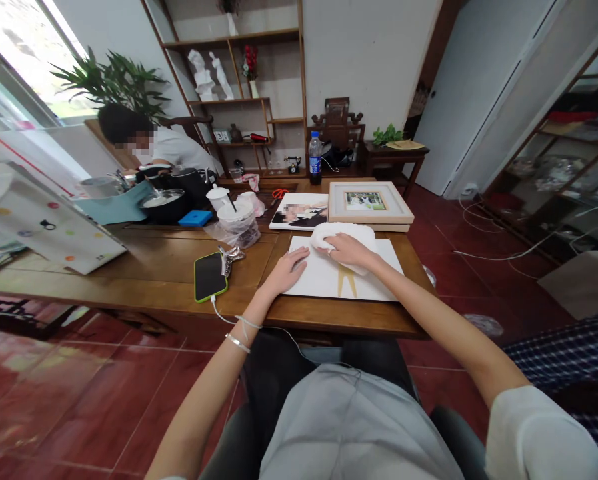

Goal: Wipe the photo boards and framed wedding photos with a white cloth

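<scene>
A white board (309,285) with a tan two-legged shape (347,280) at its front lies flat on the wooden table in front of me. On its left edge rests my left hand (285,270), fingers stretched out and holding nothing. My right hand (346,251) presses a folded white cloth (363,235) against the board's upper part, its fingers bent over the cloth. The cloth and my right arm hide part of the board. Just behind lie a photo print (299,212) and a pale wooden picture frame (371,205) with a small photo inside.
Left of the board lies a charging phone (211,277) with its white cable crossing my left wrist. Behind it are a bagged cup (236,220), a blue box (195,218) and a pot (163,205). A cola bottle (315,160) stands at the back. Another person (179,143) sits far left.
</scene>
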### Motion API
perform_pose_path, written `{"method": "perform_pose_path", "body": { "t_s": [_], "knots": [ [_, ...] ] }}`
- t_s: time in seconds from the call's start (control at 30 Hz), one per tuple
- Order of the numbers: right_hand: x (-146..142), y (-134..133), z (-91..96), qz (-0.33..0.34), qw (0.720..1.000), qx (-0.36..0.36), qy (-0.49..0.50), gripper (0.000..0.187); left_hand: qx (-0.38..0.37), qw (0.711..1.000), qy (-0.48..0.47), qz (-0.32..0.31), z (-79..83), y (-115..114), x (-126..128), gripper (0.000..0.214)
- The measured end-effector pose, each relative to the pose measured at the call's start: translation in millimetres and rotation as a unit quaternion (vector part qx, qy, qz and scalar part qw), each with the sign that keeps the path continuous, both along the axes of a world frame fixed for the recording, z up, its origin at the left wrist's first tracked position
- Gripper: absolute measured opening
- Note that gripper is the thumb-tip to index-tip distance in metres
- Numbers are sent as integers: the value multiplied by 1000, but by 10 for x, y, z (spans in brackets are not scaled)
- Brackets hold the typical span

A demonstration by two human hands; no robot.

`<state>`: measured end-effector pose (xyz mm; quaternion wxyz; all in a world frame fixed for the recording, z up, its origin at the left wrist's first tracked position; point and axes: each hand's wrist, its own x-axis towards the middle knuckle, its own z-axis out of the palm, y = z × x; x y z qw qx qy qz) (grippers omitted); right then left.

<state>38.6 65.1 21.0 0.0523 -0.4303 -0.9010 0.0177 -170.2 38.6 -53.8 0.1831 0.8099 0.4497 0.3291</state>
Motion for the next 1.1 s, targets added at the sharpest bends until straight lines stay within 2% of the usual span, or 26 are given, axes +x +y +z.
{"method": "perform_pose_path", "body": {
  "t_s": [0.17,0.4,0.5,0.6,0.7,0.8,0.97,1.1],
  "knots": [
    [-111,-174,-54,9,999,31,-21,29,10,1000,-4,-3,6,-4,2,39],
    [-147,-965,-75,87,993,62,-47,25,22,1000,-1,-5,-6,8,-2,37],
    [-97,-1263,0,132,990,47,-33,25,20,1000,-3,-9,-1,4,-1,37],
    [-1,-1356,120,161,987,-5,-28,22,14,1000,-12,-9,6,-4,2,37],
    [127,-1234,224,160,984,-77,-23,18,8,1000,-13,-4,5,-7,5,37],
    [241,-972,244,146,982,-121,18,20,8,1000,-9,0,3,-7,7,36],
    [290,-448,105,54,994,-78,55,35,6,1000,-14,-2,4,-1,5,39],
    [178,-168,-2,-43,998,-20,47,33,-18,999,-31,-4,8,8,-5,39]
  ]
}}
